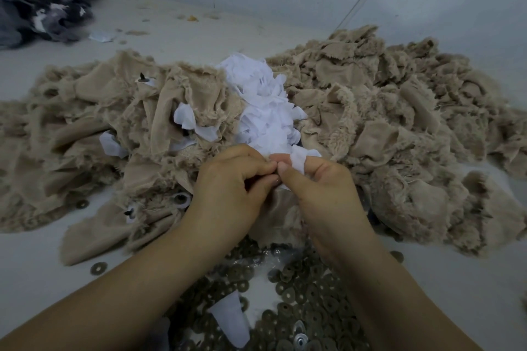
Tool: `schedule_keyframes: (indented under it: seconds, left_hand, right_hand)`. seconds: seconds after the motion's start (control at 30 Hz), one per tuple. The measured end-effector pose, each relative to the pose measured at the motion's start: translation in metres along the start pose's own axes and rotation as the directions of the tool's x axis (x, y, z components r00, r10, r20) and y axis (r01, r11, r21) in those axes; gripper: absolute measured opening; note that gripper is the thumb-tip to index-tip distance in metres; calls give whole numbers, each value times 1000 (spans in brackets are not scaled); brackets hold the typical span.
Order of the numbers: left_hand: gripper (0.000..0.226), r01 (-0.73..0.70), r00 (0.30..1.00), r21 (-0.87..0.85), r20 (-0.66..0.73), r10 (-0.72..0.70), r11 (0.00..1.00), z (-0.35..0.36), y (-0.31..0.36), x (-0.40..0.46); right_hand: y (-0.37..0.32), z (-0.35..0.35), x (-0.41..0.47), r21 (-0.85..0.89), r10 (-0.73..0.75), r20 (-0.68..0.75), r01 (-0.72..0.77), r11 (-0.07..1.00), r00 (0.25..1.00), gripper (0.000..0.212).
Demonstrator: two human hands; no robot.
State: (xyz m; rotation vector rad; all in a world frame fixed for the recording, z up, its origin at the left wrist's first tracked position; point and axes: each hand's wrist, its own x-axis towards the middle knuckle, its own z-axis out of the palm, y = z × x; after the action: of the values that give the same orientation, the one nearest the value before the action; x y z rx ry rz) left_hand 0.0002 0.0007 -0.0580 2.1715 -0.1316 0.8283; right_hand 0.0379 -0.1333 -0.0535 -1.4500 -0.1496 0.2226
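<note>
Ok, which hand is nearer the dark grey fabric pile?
Left. The left hand is well apart from the dark grey fabric pile, to its right and nearer the wearer; the right hand is even farther right.

The dark heap [31, 0] far left runs off the edge. The right hand [322, 188] covers most of its white scrap [299, 159].

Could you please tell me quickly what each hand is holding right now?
Left hand: closed, fingertips pinching one edge of the white fabric scrap.
Right hand: closed, thumb and fingers pinching the same white fabric scrap.
</note>
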Motion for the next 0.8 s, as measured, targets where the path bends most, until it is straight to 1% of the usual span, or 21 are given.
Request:
schedule_keyframes:
  seconds: [0.07, 0.17, 0.27, 0.37, 0.5, 0.57, 0.67, 0.73, 0.8]
  left_hand:
    - [10, 25, 999, -41, 21, -25, 999, -1, -2, 1]
    - [7, -5, 999, -47, 39, 7, 999, -1, -2, 2]
    - [5, -34, 998, -57, 53, 37, 998, 0, -3, 2]
    - [5, -23, 997, -72, 68, 28, 997, -2, -4, 3]
    - [7, -49, 995, -60, 84, 54, 997, -4, -4, 4]
    - [9, -65, 994, -62, 79, 70, 996, -5, -5, 4]
    - [14, -20, 995, -129, 94, 32, 991, -6, -5, 5]
    - [16, -19, 995, -147, 95, 33, 989, -6, -6, 5]
    - [19, 13, 995, -177, 100, 5, 984, -6, -6, 5]
  right_hand:
    - [0, 0, -1, 10, 13, 32, -13, 1000, 999, 16]
    - [-1, -1, -1, 2, 2, 59, -2, 1000, 998, 17]
    - [-2, -1, -2, -44, -34, 66, 37, 998, 997, 16]
    - [-4, -1, -4, -96, -47, 79, 55, 994, 996, 12]
    - [-6, 0, -5, -99, -68, 97, 78, 992, 993, 21]
    - [-6, -1, -4, -102, -81, 97, 91, 991, 992, 22]
    - [-6, 0, -4, -119, -104, 85, 113, 986, 991, 21]
    - [-4, -1, -3, -98, -100, 80, 107, 989, 992, 21]
    - [-3, -1, -3, -81, -88, 86, 95, 992, 992, 23]
